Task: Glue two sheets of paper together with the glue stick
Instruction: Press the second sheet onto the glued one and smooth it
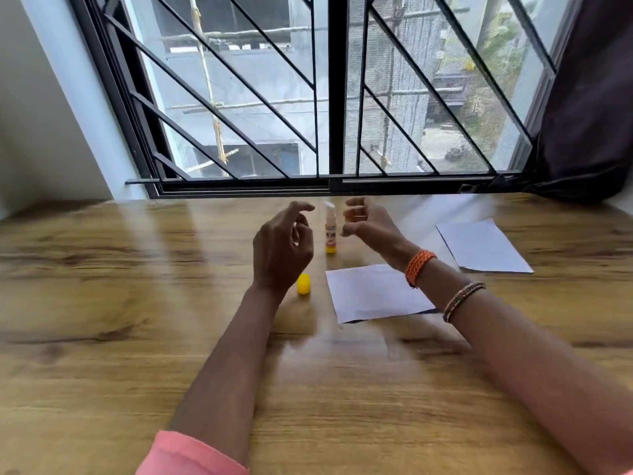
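An uncapped glue stick [330, 231] stands upright on the wooden table, its white glue raised, between my two hands. Its yellow cap [303, 283] stands on the table just below my left hand. My left hand [282, 248] hovers left of the stick, fingers curled and apart, holding nothing. My right hand [368, 224] hovers right of the stick, fingers loosely curled, also empty. One white sheet of paper [373, 293] lies flat under my right wrist. A second white sheet [483, 246] lies farther right.
The wooden table [137, 303] runs up to a barred window [329, 97] at the back. A dark curtain [589, 114] hangs at the right. A pale wall stands at the left.
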`<state>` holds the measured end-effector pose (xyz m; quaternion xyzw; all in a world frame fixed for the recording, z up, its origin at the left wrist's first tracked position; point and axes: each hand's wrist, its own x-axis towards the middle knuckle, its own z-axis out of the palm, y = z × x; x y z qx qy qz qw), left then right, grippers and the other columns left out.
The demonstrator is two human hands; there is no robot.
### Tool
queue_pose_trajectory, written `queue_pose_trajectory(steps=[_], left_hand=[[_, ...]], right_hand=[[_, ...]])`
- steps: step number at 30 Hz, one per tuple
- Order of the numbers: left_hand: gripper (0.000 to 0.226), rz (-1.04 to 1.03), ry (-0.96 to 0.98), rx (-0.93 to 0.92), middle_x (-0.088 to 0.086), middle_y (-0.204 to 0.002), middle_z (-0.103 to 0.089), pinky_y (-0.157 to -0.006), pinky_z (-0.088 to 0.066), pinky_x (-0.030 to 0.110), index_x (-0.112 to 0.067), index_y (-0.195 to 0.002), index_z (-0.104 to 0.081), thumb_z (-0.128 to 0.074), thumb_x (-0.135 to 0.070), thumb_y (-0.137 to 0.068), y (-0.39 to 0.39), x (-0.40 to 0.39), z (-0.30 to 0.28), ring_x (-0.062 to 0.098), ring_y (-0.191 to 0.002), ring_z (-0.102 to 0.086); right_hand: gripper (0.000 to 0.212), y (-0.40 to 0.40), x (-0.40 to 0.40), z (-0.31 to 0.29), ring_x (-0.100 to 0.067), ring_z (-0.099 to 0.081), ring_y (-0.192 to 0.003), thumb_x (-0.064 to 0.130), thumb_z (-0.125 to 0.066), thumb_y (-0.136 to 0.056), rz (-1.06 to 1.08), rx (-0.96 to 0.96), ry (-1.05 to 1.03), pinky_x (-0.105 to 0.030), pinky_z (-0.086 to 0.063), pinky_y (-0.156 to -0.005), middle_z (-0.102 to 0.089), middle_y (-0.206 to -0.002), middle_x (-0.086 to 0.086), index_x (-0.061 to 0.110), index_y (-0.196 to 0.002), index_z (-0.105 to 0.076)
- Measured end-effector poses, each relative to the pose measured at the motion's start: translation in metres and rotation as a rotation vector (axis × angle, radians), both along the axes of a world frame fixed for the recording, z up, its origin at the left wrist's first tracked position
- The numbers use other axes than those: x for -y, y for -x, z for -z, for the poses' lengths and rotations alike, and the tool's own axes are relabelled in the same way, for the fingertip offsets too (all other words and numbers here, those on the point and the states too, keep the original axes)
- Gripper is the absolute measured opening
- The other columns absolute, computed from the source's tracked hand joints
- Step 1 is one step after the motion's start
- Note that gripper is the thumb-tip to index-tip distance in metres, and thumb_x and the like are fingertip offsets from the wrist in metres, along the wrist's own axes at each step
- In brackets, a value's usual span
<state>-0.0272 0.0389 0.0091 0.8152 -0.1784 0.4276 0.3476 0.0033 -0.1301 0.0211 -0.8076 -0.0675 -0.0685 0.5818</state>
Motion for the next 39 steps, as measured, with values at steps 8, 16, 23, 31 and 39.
queue_pose_trajectory(steps=[8, 16, 23, 31, 39], left_hand=[[0.026, 0.565, -0.074, -0.337, -0.002, -0.064, -0.061, -0.056, -0.047, 0.03, -0.015, -0.096, -0.066, -0.048, -0.008, -0.077, 0.029, 0.109, -0.006, 0.021, -0.052, -0.06], [0.027, 0.507, -0.06, -0.43, 0.005, -0.071, -0.068, -0.058, -0.043, 0.02, -0.013, -0.094, -0.067, -0.048, -0.003, -0.079, 0.003, 0.169, 0.006, 0.022, -0.062, -0.061], [0.028, 0.486, -0.1, -0.45, -0.004, -0.066, -0.063, -0.064, -0.048, 0.028, -0.015, -0.09, -0.068, -0.044, -0.011, -0.076, -0.002, 0.171, 0.016, 0.014, -0.06, -0.058], [0.018, 0.399, -0.049, -0.366, -0.006, -0.079, -0.065, -0.061, -0.04, 0.017, -0.013, -0.094, -0.069, -0.052, -0.015, -0.089, 0.005, 0.163, 0.012, 0.013, -0.071, -0.059], [0.052, 0.35, 0.048, -0.512, -0.001, -0.088, -0.063, -0.068, -0.043, 0.029, -0.013, -0.098, -0.066, -0.042, -0.057, -0.084, 0.007, 0.16, -0.013, 0.017, -0.081, -0.059]], right_hand=[[0.02, 0.015, 0.163, 0.002, -0.028, -0.065, -0.096, 0.009, -0.058, -0.082, 0.673, 0.203, 0.347, -0.033, -0.05, -0.085, -0.072, -0.098, -0.012, 0.005, -0.096, -0.071], [0.03, -0.001, 0.241, 0.032, -0.027, -0.062, -0.091, 0.041, -0.064, -0.083, 0.676, -0.111, 0.355, -0.037, -0.044, -0.084, -0.068, -0.086, -0.013, 0.016, -0.068, -0.062], [0.02, -0.023, 0.246, 0.033, -0.031, -0.058, -0.109, 0.035, -0.066, -0.082, 0.686, -0.138, 0.437, -0.041, -0.025, -0.1, -0.071, -0.104, -0.009, 0.018, -0.089, -0.072], [0.018, -0.019, 0.243, 0.017, -0.018, -0.053, -0.075, 0.025, -0.064, -0.084, 0.559, 0.045, 0.116, -0.039, -0.045, -0.076, -0.055, -0.067, 0.009, 0.025, -0.068, -0.057], [0.021, 0.015, 0.184, -0.049, -0.011, -0.053, -0.069, 0.004, -0.066, -0.085, 0.058, 0.238, 0.215, -0.025, -0.043, -0.066, -0.059, -0.073, -0.003, 0.021, -0.073, -0.06]])
